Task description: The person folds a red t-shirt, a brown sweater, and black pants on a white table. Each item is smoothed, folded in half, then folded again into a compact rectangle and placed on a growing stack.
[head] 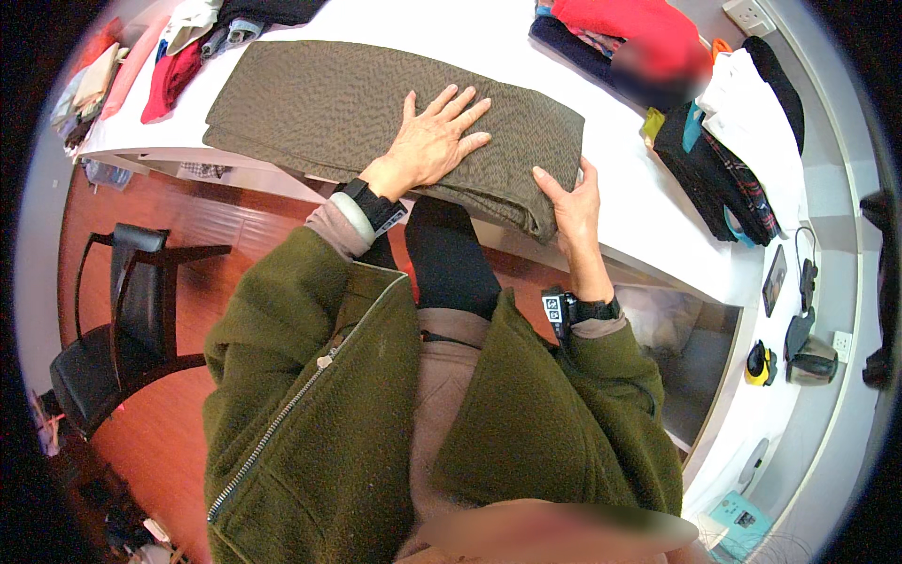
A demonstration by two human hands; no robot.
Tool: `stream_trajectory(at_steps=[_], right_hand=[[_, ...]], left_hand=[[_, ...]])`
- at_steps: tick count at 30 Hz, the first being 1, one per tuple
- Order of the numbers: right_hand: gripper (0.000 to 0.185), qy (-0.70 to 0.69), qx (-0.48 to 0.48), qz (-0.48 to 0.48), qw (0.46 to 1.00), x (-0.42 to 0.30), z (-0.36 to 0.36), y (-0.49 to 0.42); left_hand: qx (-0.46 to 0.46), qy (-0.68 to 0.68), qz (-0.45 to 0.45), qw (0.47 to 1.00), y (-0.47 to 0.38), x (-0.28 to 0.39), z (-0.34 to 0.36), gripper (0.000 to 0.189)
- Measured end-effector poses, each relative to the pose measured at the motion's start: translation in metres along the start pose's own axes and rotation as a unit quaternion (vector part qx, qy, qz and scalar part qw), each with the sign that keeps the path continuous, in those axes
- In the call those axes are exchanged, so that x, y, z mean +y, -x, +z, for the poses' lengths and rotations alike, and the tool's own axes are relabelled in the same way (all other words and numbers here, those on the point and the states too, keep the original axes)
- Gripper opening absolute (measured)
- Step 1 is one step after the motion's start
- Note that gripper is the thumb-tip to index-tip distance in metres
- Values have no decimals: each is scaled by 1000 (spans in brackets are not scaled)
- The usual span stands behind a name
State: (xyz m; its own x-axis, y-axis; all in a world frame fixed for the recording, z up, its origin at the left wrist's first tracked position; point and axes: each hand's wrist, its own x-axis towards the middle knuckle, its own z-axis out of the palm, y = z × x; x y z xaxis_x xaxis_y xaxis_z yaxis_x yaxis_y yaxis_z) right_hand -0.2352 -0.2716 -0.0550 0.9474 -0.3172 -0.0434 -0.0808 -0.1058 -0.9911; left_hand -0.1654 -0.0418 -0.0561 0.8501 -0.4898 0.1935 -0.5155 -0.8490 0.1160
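Note:
A folded garment [317, 99] in brown-green patterned cloth lies lengthwise across the white table [451, 28], its near edge reaching the table's front. My left hand [440, 137] rests flat on top of the cloth, fingers spread and pointing away from me. At the garment's right end, my right hand [578, 201] grips the layered edge, thumb on top and the other fingers partly hidden behind the cloth. Several folded layers show at the near right corner. Both wrists wear black straps with printed tags.
Piled clothes [173, 77] lie at the back left; a red garment [634, 28] and a white one [750, 113] lie on the right. A tablet-like device [774, 280], yellow tape measure [759, 363] and kettle [812, 366] line the right side. A black chair [141, 310] stands left.

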Motion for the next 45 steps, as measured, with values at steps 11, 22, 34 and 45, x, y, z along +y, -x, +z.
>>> stream_trajectory(at_steps=[11, 22, 34, 45], right_hand=[[54, -125, 55, 42, 990, -5, -72, -29], [55, -122, -31, 18, 992, -58, -74, -35], [65, 172, -264, -161, 935, -125, 67, -56], [81, 409, -293, -212, 838, -38, 118, -49]], left_hand=[[106, 51, 108, 987, 9, 58, -2, 47], [27, -31, 66, 997, 30, 91, -14, 98], [88, 175, -5, 981, 36, 78, 7, 72], [19, 148, -35, 988, 51, 63, -1, 80]])
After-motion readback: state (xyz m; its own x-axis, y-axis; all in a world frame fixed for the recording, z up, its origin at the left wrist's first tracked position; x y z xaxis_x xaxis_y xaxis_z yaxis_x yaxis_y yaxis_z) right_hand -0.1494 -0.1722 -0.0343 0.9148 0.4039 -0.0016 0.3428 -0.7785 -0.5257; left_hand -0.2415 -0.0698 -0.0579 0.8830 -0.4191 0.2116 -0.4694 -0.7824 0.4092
